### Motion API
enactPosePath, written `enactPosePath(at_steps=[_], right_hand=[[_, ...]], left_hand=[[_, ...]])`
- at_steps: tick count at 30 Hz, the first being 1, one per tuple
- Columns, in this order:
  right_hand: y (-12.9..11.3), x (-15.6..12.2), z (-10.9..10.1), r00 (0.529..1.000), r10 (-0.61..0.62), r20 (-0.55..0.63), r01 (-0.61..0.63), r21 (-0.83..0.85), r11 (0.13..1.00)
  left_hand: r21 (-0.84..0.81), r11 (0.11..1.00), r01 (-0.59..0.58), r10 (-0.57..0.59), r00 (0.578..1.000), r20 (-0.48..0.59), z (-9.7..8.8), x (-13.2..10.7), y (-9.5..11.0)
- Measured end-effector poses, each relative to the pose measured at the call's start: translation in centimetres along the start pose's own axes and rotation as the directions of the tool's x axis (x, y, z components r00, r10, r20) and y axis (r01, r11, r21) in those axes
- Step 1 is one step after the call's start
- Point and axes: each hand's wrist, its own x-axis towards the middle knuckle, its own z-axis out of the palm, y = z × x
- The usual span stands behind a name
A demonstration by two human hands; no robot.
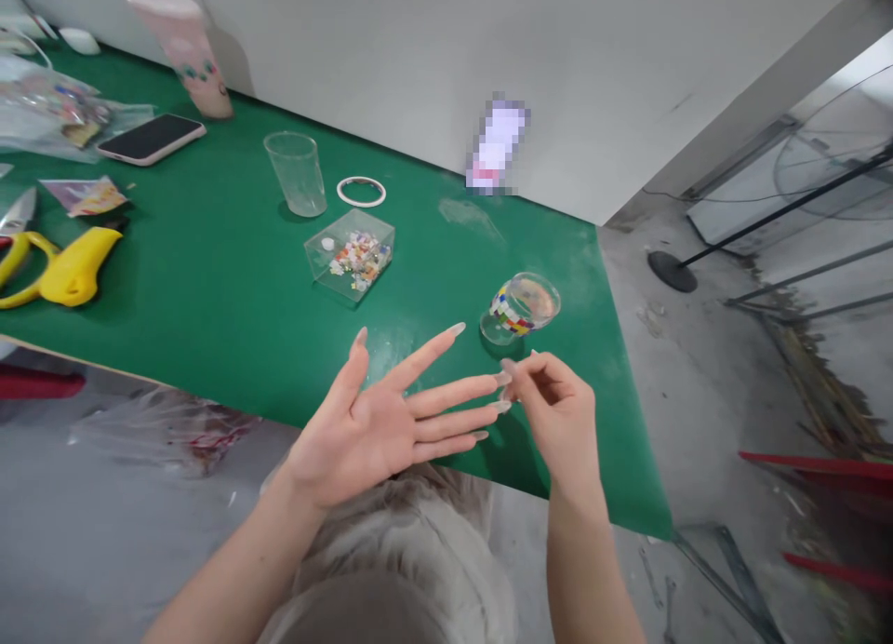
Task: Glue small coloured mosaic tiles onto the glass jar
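My left hand (391,421) is held palm up over the table's near edge, its fingers stretched and spread. The thumb and fingers of my right hand (558,402) are pinched together at the tips of my left middle and ring fingers. Whatever the pinch may hold is too small to make out. Just beyond my right hand is a clear cup (499,329) with a band of small coloured tiles around it. A clear square box (341,281) of small coloured pieces (363,258) sits farther left, beyond my left thumb.
Behind the box stand a clear plastic cup (299,179) and a white ring (361,205). Leftward on the green table (209,281) are yellow-handled scissors (76,267), a phone (150,141), plastic bags (42,114) and a tall pink drink cup (185,53). A blurred-out screen (497,146) leans on the wall.
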Motion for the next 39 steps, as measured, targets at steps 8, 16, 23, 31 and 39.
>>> enactPosePath(at_steps=[8,16,23,31,39], right_hand=[[0.9,-1.3,-0.2,0.981,0.027,0.193,-0.015,-0.063,0.998],[-1.4,-2.0,-0.3,0.985,-0.131,0.113,0.137,-0.048,0.989],[-3.1,-2.7,-0.1,0.982,-0.113,0.151,0.140,-0.183,0.973],[-3.6,-2.8,0.6,0.986,-0.144,0.084,0.164,-0.331,0.929],[-4.0,-2.8,1.2,0.988,-0.138,0.073,0.156,-0.416,0.896]], left_hand=[[0.063,0.998,-0.006,0.006,1.000,-0.009,-0.3,-0.2,0.1],[0.277,0.961,-0.027,0.021,0.999,0.025,-0.4,-0.2,-0.2],[0.640,0.765,-0.072,0.070,0.997,0.029,-0.5,-0.9,-1.0],[0.881,0.430,-0.198,0.177,0.975,0.132,-0.7,-0.5,-2.3],[0.961,0.241,-0.137,0.207,0.974,0.087,-0.6,0.1,-3.1]])
